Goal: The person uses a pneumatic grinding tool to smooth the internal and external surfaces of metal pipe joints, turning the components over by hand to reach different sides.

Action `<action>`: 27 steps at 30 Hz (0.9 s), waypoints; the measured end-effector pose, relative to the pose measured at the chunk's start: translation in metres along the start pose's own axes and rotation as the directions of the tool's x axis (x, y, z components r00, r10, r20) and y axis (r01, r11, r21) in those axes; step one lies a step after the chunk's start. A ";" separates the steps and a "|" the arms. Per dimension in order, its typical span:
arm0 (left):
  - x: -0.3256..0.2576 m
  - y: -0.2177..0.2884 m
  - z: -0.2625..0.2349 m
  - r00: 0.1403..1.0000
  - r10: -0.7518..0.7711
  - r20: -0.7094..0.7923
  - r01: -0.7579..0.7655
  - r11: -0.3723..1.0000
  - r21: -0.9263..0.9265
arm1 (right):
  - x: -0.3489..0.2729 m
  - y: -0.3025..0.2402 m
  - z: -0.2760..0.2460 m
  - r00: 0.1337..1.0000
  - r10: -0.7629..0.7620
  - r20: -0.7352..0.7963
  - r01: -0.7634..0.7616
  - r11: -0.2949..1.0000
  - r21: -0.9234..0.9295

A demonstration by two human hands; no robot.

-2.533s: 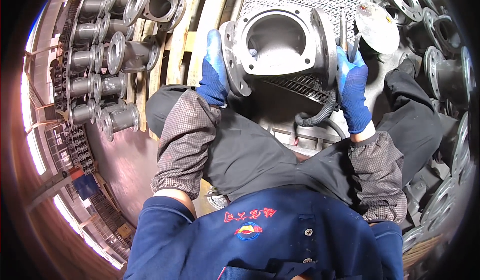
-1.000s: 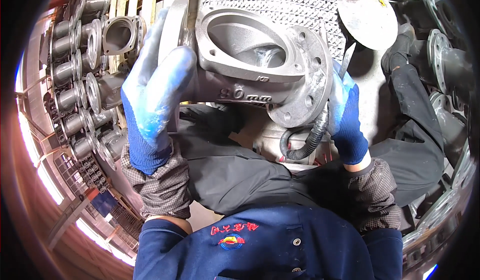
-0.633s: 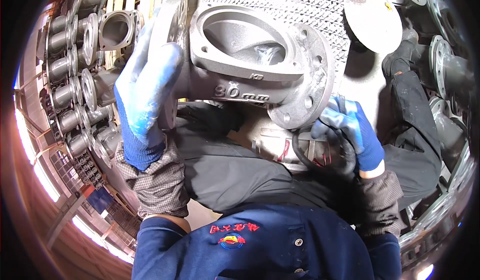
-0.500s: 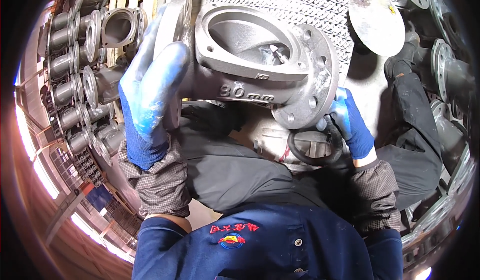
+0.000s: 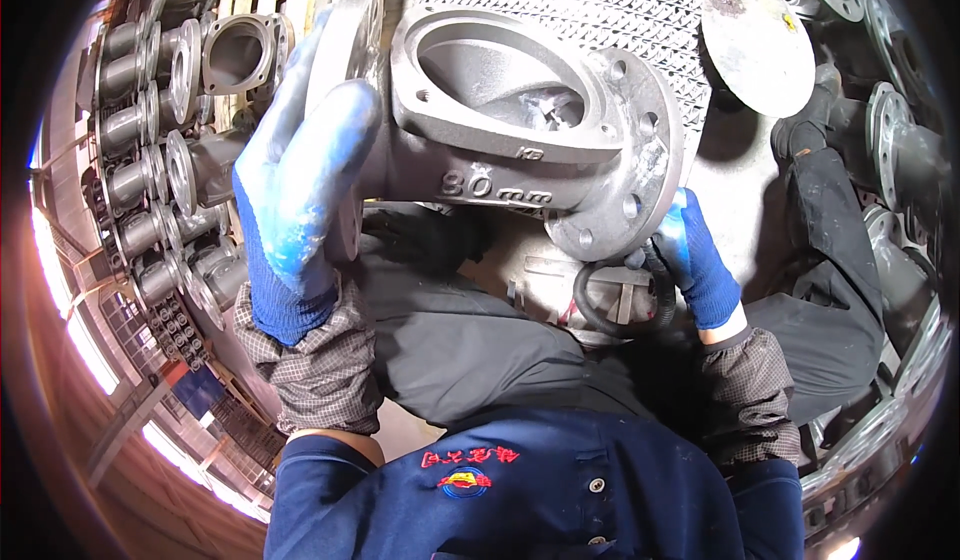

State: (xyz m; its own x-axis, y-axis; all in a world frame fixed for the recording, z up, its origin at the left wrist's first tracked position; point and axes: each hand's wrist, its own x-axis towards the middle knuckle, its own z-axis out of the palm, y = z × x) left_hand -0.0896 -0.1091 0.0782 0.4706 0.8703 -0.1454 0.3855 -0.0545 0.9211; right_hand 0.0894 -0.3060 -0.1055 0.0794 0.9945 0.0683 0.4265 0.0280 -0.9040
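I hold a large grey cast-metal valve body [image 5: 500, 130] lifted above my lap, its oval top opening facing me. My left hand [image 5: 300, 190], in a blue glove, lies flat against its left round flange [image 5: 345, 80]. The gloved right hand [image 5: 695, 260] grips the lower edge of the right bolt-hole flange [image 5: 620, 170]. A black rubber ring [image 5: 620, 305] hangs just under that flange, beside my right hand.
Rows of similar grey flanged valve bodies [image 5: 150, 160] stand on a wooden pallet at the left. A metal mesh surface [image 5: 600, 10] lies ahead, with a round metal disc [image 5: 755, 45] at the upper right. More flanged castings [image 5: 900, 160] crowd the right side.
I lifted the valve body from the mesh surface up toward me and tilted it. My right hand dropped briefly to the rubber ring, then returned to the right flange.
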 end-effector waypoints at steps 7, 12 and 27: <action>-0.003 0.005 0.004 1.000 0.006 0.007 -0.006 1.000 0.014 | 0.005 -0.025 -0.016 0.989 0.090 0.117 -0.093 0.995 0.022; -0.006 0.006 0.012 0.999 -0.037 -0.036 0.035 0.998 -0.061 | 0.001 -0.034 -0.016 0.970 0.198 0.138 -0.226 0.945 0.235; -0.010 0.010 0.025 0.997 -0.045 -0.066 0.048 0.998 0.045 | -0.006 -0.051 -0.030 0.931 0.304 0.203 -0.365 0.738 0.568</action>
State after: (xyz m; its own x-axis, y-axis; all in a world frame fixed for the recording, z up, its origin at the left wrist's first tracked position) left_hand -0.0706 -0.1304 0.0794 0.3997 0.9022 -0.1622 0.4425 -0.0349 0.8961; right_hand 0.0942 -0.3164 -0.0466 0.0204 0.9548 -0.2966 -0.2265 -0.2846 -0.9315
